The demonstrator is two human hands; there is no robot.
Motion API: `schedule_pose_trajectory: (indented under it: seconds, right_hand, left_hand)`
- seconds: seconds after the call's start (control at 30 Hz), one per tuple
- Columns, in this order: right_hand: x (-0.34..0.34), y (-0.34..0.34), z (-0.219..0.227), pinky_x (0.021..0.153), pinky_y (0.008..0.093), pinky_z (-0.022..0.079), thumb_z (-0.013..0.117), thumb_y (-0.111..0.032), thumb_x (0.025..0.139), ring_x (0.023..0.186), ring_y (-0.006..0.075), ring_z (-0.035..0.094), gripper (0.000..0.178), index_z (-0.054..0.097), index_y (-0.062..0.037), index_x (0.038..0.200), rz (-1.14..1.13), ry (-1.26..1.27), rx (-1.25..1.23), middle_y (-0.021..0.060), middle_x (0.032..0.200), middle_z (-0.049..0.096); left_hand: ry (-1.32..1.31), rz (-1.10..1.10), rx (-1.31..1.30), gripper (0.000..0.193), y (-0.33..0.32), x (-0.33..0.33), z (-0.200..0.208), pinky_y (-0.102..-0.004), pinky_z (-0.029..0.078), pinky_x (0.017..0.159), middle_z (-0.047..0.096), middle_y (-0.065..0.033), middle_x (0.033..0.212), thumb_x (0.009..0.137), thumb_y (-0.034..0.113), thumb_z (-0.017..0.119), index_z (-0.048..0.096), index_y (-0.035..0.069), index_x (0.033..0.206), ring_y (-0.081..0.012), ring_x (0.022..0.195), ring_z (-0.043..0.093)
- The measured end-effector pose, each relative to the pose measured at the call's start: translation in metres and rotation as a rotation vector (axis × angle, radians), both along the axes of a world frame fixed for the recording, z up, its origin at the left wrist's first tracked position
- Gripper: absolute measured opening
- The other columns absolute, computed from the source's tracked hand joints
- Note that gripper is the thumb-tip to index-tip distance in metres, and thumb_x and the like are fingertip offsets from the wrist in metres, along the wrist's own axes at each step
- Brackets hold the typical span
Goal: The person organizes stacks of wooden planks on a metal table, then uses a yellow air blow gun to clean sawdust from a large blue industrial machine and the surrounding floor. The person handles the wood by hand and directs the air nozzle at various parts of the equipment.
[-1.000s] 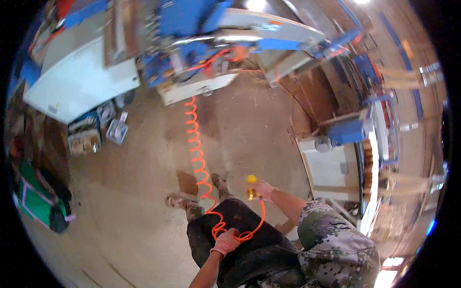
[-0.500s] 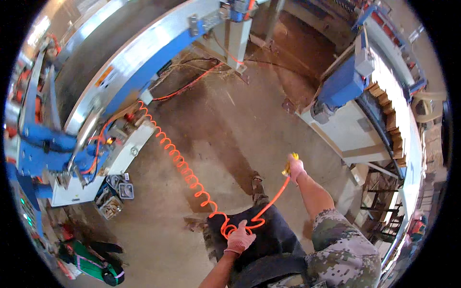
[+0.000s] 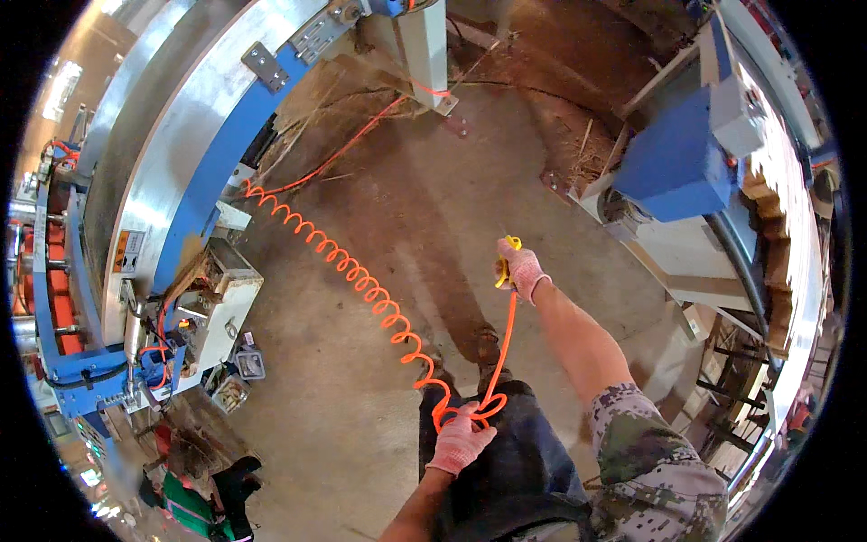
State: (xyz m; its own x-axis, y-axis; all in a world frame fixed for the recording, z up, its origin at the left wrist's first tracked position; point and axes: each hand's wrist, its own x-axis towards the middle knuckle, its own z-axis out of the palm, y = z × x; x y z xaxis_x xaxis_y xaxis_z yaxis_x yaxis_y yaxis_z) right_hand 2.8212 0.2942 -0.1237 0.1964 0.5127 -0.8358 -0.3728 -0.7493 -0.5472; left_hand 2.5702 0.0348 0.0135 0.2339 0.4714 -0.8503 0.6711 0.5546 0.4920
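My right hand [image 3: 522, 269], in a pink-and-white work glove, is stretched forward and grips a yellow air blow gun [image 3: 506, 259] pointed at the concrete floor. From the gun an orange coiled air hose [image 3: 361, 285] drops to my left hand [image 3: 461, 440], also gloved, which holds a loop of it at my waist. The coil then runs up and left across the floor toward the blue and silver machine [image 3: 194, 172].
A blue and grey machine with a motor box [image 3: 682, 158] stands at the right, with sawdust and debris at its base. Small containers [image 3: 237, 379] and a green item [image 3: 190, 497] lie at the lower left. My shoe [image 3: 488, 348] is on the concrete floor [image 3: 424, 208].
The view has swung, bringing the big blue machine to the left. My right arm has reached further forward with the blow gun; my left hand keeps its hold on the hose.
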Motion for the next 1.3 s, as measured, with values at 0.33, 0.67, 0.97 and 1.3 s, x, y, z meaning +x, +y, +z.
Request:
schedule_pose_trajectory:
  seconds: [0.33, 0.67, 0.97, 1.3]
  right_hand:
    - [-0.030, 0.112, -0.089, 0.053, 0.0373, 0.052, 0.075, -0.043, 0.094, 0.060, 0.0197, 0.062, 0.036, 0.061, -0.0101, 0.090, -0.128, -0.061, 0.015, 0.0045, 0.073, 0.062]
    - [-0.190, 0.178, -0.196, 0.053, 0.0350, 0.049, 0.072, -0.038, 0.094, 0.059, 0.0179, 0.063, 0.031, 0.061, -0.0092, 0.089, 0.289, 0.145, 0.004, 0.0044, 0.071, 0.064]
    - [-0.252, 0.226, -0.289, 0.051, 0.0340, 0.046, 0.070, -0.036, 0.095, 0.055, 0.0158, 0.060, 0.029, 0.063, -0.0097, 0.085, 0.428, 0.116, 0.125, 0.0032, 0.068, 0.063]
    - [-0.329, 0.276, -0.356, 0.052, 0.0352, 0.051, 0.069, -0.035, 0.095, 0.059, 0.0179, 0.062, 0.028, 0.062, -0.0098, 0.085, 0.306, 0.098, 0.203, 0.0051, 0.070, 0.064]
  left_hand:
    - [-0.109, 0.160, -0.002, 0.074, 0.101, -0.054, -0.102, -0.0356, 0.056, 0.080, 0.070, -0.0065, 0.090, 0.083, 0.034, 0.085, 0.050, 0.009, 0.143, -0.0205, 0.083, 0.068]
    - [-0.423, 1.277, -0.331, 0.035, 0.122, -0.099, -0.235, -0.0317, 0.057, 0.058, 0.070, -0.0105, 0.097, 0.098, 0.031, 0.069, 0.060, 0.011, 0.125, -0.0220, 0.075, 0.068]
    - [-0.653, 1.457, -0.296, 0.028, 0.174, -0.091, -0.323, -0.0330, 0.057, 0.099, 0.068, -0.0100, 0.118, 0.102, 0.015, 0.064, 0.058, 0.002, 0.126, -0.0222, 0.110, 0.067]
    - [-0.170, 0.400, 0.154, 0.032, 0.218, -0.160, -0.375, -0.0453, 0.055, 0.084, 0.070, -0.0105, 0.107, 0.098, 0.022, 0.066, 0.060, 0.009, 0.126, -0.0319, 0.098, 0.068]
